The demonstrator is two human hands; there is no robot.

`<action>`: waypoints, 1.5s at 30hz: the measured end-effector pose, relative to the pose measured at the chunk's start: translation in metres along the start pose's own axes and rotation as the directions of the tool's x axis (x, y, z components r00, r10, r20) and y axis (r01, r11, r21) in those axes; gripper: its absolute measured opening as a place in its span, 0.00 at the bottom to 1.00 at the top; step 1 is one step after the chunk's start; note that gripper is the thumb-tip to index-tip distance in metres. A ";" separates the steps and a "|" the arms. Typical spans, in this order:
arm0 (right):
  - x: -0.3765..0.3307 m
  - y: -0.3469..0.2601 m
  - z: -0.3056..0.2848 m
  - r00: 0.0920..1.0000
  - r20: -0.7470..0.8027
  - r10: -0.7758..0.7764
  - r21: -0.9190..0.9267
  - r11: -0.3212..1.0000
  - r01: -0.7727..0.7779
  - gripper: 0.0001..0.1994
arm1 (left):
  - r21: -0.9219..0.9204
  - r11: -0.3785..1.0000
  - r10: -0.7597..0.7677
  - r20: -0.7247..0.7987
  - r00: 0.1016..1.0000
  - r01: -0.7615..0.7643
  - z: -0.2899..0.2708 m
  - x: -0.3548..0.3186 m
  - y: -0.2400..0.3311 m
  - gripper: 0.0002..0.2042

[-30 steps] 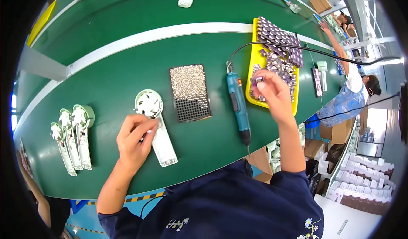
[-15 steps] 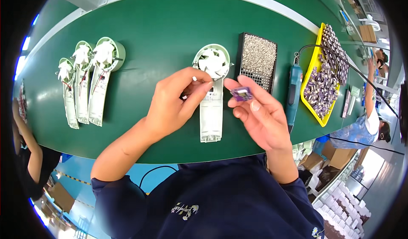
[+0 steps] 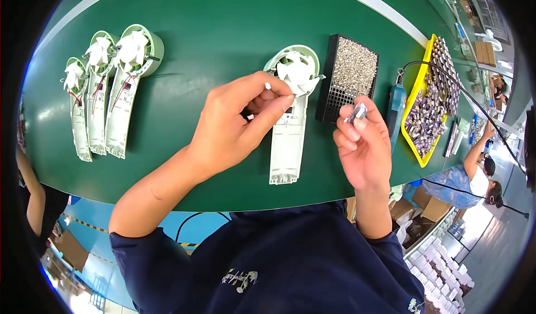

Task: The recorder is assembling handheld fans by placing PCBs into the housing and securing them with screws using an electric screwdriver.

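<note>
A handheld fan body (image 3: 286,146) in pale green and white lies in front of me, its white blades (image 3: 297,71) inside a round ring at the far end. My left hand (image 3: 234,118) is closed beside the ring, thumb and forefinger pinched at its near edge. Small white pieces (image 3: 267,85) peek out between its fingers; their kind is too small to make out. To the right, my right hand (image 3: 365,146) pinches a small circuit board (image 3: 356,113), purple with a shiny face, raised off the table near the black tray.
Three similar fan bodies (image 3: 114,116) with red wires lie at the left. A black tray (image 3: 325,93) of small metal pins stands at the right, beside a teal electric screwdriver (image 3: 395,110) with a cable and a yellow tray (image 3: 406,130) of small purple parts. Other people work at both sides.
My right hand has moved right, away from the fan body, and tilted the circuit board. My left hand keeps its pinch by the ring. The whole view has shifted slightly.
</note>
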State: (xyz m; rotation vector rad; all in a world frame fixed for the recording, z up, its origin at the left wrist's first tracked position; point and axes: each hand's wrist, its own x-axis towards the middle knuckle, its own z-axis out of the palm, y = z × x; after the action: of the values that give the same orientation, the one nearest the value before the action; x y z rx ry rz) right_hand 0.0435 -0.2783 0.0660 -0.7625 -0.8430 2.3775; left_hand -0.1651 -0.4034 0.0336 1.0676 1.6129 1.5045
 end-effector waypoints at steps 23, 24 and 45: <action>0.015 0.021 0.039 0.790 0.510 -0.339 -0.843 -0.015 0.538 0.19 | -0.085 0.995 -0.052 -0.032 0.998 0.049 0.001 -0.002 0.001 0.04; 0.015 0.024 0.038 0.795 0.500 -0.344 -0.849 -0.010 0.529 0.18 | -0.085 0.995 -0.051 -0.035 0.998 0.048 0.001 -0.001 0.001 0.04; 0.017 0.015 0.049 0.806 0.546 -0.229 -0.834 -0.245 0.495 0.20 | 0.073 0.996 0.053 -0.018 0.998 -0.051 0.000 -0.002 -0.002 0.04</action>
State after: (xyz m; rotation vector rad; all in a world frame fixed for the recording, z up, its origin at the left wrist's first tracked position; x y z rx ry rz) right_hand -0.0044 -0.2975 0.0813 -0.5133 -2.6360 0.7218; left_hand -0.1639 -0.4053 0.0315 1.1455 1.6763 1.5054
